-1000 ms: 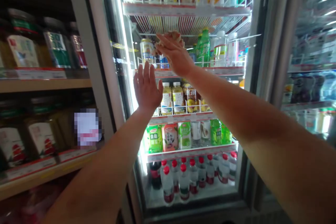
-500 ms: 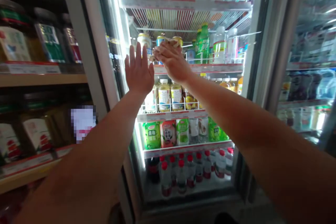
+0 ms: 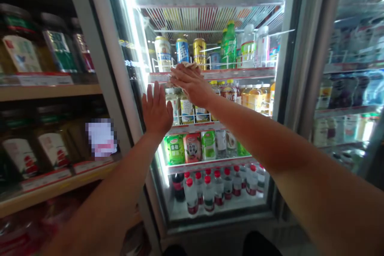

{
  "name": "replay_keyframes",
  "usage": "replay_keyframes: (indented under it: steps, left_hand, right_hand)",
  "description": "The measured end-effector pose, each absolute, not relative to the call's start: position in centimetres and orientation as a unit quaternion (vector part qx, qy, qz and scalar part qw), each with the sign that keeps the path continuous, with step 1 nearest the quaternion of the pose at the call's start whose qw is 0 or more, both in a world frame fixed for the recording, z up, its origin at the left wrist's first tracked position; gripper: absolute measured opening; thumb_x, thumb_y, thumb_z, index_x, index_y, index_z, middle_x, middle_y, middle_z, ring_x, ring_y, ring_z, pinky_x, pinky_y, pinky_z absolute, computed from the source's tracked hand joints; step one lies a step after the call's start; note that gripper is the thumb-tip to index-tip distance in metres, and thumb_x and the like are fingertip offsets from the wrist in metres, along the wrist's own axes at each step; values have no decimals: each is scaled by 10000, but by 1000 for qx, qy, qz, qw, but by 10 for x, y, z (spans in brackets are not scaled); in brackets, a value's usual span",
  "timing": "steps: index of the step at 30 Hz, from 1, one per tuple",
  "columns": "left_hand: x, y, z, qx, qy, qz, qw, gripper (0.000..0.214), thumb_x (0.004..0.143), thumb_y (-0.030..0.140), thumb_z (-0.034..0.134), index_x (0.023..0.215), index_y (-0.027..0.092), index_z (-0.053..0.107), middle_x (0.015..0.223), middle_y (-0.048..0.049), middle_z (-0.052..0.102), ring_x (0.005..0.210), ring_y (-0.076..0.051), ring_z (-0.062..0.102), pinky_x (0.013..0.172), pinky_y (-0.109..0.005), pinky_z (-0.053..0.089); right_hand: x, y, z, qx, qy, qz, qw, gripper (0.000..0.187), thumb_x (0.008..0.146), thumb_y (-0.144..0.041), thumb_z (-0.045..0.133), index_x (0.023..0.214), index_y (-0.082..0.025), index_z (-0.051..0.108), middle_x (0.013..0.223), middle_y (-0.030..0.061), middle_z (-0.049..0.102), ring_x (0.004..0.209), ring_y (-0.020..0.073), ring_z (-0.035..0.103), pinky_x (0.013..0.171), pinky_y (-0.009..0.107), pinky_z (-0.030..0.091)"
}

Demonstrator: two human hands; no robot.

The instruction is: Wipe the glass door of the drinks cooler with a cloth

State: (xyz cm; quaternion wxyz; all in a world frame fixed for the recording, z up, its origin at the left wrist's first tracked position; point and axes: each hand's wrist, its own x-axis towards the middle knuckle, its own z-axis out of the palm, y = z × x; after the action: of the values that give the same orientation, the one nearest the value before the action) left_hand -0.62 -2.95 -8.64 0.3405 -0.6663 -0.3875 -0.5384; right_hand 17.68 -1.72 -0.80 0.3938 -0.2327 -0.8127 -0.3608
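My right hand [image 3: 191, 85] presses a small pale cloth [image 3: 189, 65] flat against the glass door [image 3: 264, 136] of a lit drinks fridge, at the height of the second shelf's red price strip. Only the cloth's top edge shows above my fingers. My left hand [image 3: 156, 110] lies open with fingers spread on the same glass, lower and to the left, near the door's left frame [image 3: 120, 88]. Behind the glass stand several cans [image 3: 182, 50], green bottles [image 3: 229, 46] and, at the bottom, red-capped water bottles [image 3: 210, 192].
A wooden shelf unit [image 3: 48, 92] with jars and red price strips stands at the left, close to the fridge frame. A second glass-door fridge [image 3: 348, 88] stands at the right. My dark shoes [image 3: 258, 246] show at the bottom edge.
My right hand has slid the cloth down the glass, from over the cans to the shelf strip below them. My left hand went up, then came back down the glass.
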Motion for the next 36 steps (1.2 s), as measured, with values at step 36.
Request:
replay_keyframes:
  steps: [36]
  left_hand:
    - [-9, -16, -103, -645, -386, -541, 377, 639, 1055, 443, 314, 1597, 105, 305, 1670, -84, 216, 1563, -293, 103, 1292, -517, 75]
  right_hand:
    - [264, -18, -98, -204, -838, -375, 339, 437, 1035, -147, 419, 1423, -274, 576, 1551, -9, 480, 1517, 193, 338, 1296, 495, 261]
